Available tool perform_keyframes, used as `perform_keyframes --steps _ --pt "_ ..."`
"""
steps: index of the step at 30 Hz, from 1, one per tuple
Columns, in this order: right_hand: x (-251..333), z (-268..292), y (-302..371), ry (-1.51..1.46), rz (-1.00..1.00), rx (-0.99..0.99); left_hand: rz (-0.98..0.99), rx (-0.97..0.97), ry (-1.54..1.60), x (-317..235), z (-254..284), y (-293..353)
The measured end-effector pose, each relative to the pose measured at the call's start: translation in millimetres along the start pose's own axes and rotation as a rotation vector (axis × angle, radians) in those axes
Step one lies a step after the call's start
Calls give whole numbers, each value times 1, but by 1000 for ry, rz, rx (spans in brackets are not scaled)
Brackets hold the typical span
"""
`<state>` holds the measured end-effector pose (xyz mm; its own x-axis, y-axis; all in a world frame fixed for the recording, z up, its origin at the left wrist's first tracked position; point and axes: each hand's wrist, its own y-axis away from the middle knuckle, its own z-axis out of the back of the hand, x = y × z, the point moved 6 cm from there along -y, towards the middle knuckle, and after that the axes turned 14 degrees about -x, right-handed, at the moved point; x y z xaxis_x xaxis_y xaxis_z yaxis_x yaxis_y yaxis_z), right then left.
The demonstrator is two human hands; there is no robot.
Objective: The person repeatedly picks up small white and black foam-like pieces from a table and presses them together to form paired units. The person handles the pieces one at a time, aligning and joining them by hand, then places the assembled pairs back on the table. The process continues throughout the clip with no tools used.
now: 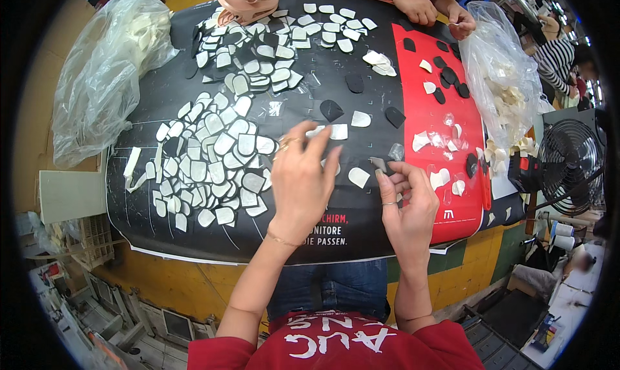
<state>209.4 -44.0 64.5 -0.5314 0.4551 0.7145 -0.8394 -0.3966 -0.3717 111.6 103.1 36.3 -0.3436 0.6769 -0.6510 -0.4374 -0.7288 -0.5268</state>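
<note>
Small, thin grey piece (378, 164) at the right hand (413, 199)'s fingertips, pinched between thumb and forefinger, likely edge-held to spare its face.
Left hand (298, 182), left of the right, half open, fingers curved; cannot tell if it grips anything. Pile of flat white round-ended pieces (225, 144) left of it, presumably for easy reach.

You wore a red shirt (274, 354) with large white capital letters (345, 339) set in rows across its front. Near the edge closest to you, the black part of the tabletop (365, 221) bore short lines of red and white capitals (330, 230), their beginnings hidden behind your left hand (299, 179) and wrist. The red part (416, 115) carried a small white logo (448, 214) toward that same edge, with print beneath too tiny to read.
</note>
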Motion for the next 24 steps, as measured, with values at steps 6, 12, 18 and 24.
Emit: perform_keyframes --steps 6,12,18,24 --pt "-2 0 2 -1 -41 13 -225 74 -193 -7 -30 -7" --pt "-5 2 7 -76 -43 76 1 -5 73 4 -11 -8" --pt "-8 10 12 -42 -42 74 -21 67 84 -1 -7 -1" --pt "-11 12 20 -18 -29 92 -101 162 -104 1 10 21"
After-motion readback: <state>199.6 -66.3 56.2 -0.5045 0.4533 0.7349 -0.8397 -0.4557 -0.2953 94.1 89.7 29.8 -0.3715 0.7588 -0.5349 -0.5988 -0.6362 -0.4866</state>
